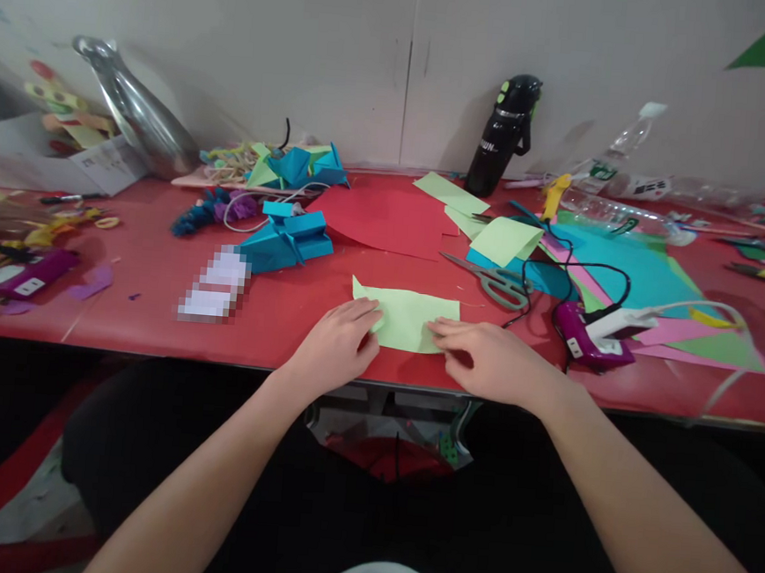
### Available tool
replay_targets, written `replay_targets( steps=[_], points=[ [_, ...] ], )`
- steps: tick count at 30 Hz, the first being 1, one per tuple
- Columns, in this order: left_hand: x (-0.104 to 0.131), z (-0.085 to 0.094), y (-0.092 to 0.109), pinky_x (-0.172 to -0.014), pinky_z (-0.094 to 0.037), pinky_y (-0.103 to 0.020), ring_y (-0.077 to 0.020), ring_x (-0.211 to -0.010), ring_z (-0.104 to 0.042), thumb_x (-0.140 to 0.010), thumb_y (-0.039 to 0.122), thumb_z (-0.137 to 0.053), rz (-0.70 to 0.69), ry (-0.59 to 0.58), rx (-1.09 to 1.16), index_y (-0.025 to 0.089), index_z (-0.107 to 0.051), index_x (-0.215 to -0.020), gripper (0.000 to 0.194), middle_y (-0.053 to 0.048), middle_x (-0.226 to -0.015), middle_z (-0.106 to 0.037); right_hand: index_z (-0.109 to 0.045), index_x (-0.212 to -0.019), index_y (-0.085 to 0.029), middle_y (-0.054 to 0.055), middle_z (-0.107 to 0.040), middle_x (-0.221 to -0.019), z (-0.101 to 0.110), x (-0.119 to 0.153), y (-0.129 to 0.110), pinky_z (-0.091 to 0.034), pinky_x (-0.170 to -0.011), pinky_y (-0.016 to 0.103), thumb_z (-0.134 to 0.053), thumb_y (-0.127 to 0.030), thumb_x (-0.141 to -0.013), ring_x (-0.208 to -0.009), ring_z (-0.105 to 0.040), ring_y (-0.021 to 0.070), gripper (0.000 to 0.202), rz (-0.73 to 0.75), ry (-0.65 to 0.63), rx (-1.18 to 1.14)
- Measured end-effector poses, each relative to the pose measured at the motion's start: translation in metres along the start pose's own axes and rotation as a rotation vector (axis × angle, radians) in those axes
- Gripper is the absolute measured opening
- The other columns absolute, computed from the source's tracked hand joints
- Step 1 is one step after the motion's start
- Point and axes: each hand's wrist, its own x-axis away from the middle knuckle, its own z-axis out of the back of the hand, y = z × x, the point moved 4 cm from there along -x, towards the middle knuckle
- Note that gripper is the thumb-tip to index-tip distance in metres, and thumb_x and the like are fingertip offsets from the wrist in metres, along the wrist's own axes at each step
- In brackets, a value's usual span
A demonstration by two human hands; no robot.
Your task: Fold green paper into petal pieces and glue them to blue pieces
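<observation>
A light green sheet of paper, folded into a wide strip, lies near the front edge of the red table. Its upper left corner sticks up in a small point. At the strip's left end, my left hand grips the paper with bent fingers, the thumb close to the lower edge. The right end is held by my right hand, its fingertips on the paper and the thumb tucked below them. Both hands partly cover the ends of the strip. Grey-handled scissors lie just beyond my right hand.
Behind the strip lies a large red sheet. Folded blue paper is at left. A purple power strip with cables sits at right, near blue sheets. A black bottle and steel jug stand at the back.
</observation>
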Motion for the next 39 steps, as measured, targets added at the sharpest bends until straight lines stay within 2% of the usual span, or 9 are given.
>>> replay_targets(
  steps=[3,5,11,17,21,24,28,33,39],
  points=[
    [0.002,0.002,0.001,-0.116,-0.043,-0.049,-0.0301,-0.136,-0.054,-0.095,0.019,-0.052,-0.016,-0.024,0.005,0.011,-0.063,-0.129,0.036,-0.017,-0.14,-0.062,-0.076,-0.088,-0.021,0.007,-0.072,-0.129,-0.001,-0.007,-0.012,-0.058,-0.092,0.045,-0.054,-0.029,-0.094,-0.113,-0.07,0.0314,0.024,-0.03,0.052,0.046],
    [0.003,0.004,0.001,-0.117,-0.042,-0.05,-0.0306,-0.138,-0.052,-0.097,0.023,-0.054,-0.012,-0.048,0.0,0.012,-0.061,-0.132,0.038,-0.016,-0.142,-0.06,-0.073,-0.094,-0.018,0.012,-0.077,-0.109,-0.006,-0.016,-0.022,-0.058,-0.088,0.048,-0.046,-0.036,-0.1,-0.102,-0.072,0.0324,0.033,-0.052,0.142,0.065],
    [0.004,0.007,-0.002,-0.115,-0.042,-0.051,-0.0303,-0.139,-0.051,-0.097,0.024,-0.056,0.024,-0.123,-0.029,0.018,-0.059,-0.136,0.04,-0.013,-0.147,-0.057,-0.056,-0.136,-0.015,0.016,-0.058,-0.142,-0.038,-0.042,-0.043,-0.048,-0.112,0.048,-0.04,-0.017,-0.1,-0.135,-0.054,0.0287,0.04,0.109,0.27,-0.163],
    [0.006,0.014,-0.007,-0.112,-0.045,-0.049,-0.0292,-0.134,-0.054,-0.098,0.033,-0.056,-0.007,-0.14,-0.036,0.025,-0.069,-0.122,0.028,-0.008,-0.137,-0.064,-0.051,-0.143,-0.011,0.02,-0.045,-0.154,-0.047,-0.043,-0.034,-0.042,-0.118,0.049,-0.042,-0.023,-0.1,-0.144,-0.044,0.0304,0.046,0.087,0.258,-0.216],
    [0.009,0.019,-0.013,-0.118,-0.036,-0.055,-0.0328,-0.144,-0.043,-0.094,0.046,-0.062,0.02,-0.134,-0.061,0.028,-0.072,-0.121,0.034,-0.01,-0.151,-0.052,-0.049,-0.148,-0.015,0.018,-0.039,-0.159,-0.048,-0.043,-0.032,-0.038,-0.119,0.054,-0.04,-0.023,-0.101,-0.15,-0.034,0.0329,0.048,0.127,0.201,-0.163],
    [0.012,0.019,-0.016,-0.122,-0.026,-0.057,-0.0337,-0.15,-0.033,-0.093,0.055,-0.06,0.048,-0.162,-0.099,0.028,-0.067,-0.131,0.047,-0.01,-0.158,-0.044,-0.053,-0.146,-0.017,0.017,-0.036,-0.162,-0.05,-0.042,-0.032,-0.037,-0.118,0.058,-0.04,-0.021,-0.101,-0.152,-0.029,0.0353,0.047,0.125,0.171,-0.134],
    [0.014,0.02,-0.02,-0.122,-0.026,-0.057,-0.0326,-0.149,-0.035,-0.093,0.066,-0.052,0.097,-0.16,-0.124,0.022,-0.052,-0.145,0.068,-0.013,-0.156,-0.046,-0.054,-0.145,-0.017,0.016,-0.038,-0.161,-0.049,-0.041,-0.033,-0.036,-0.118,0.057,-0.04,-0.022,-0.101,-0.152,-0.029,0.034,0.046,0.132,0.178,-0.135],
    [0.016,0.02,-0.025,-0.121,-0.027,-0.059,-0.0348,-0.151,-0.031,-0.092,0.071,-0.048,0.117,-0.203,-0.139,0.021,-0.054,-0.144,0.072,-0.014,-0.16,-0.04,-0.053,-0.146,-0.016,0.016,-0.037,-0.162,-0.046,-0.04,-0.036,-0.035,-0.119,0.055,-0.04,-0.026,-0.101,-0.152,-0.029,0.0342,0.047,0.109,0.156,-0.125],
    [0.022,0.018,-0.035,-0.122,-0.021,-0.061,-0.0336,-0.153,-0.026,-0.09,0.077,-0.043,0.202,-0.251,-0.093,0.024,-0.04,-0.154,0.083,-0.011,-0.162,-0.037,-0.055,-0.144,-0.019,0.015,-0.037,-0.162,-0.045,-0.039,-0.037,-0.035,-0.119,0.056,-0.045,-0.034,-0.102,-0.151,-0.03,0.0334,0.047,0.099,0.166,-0.138]
  ],
)
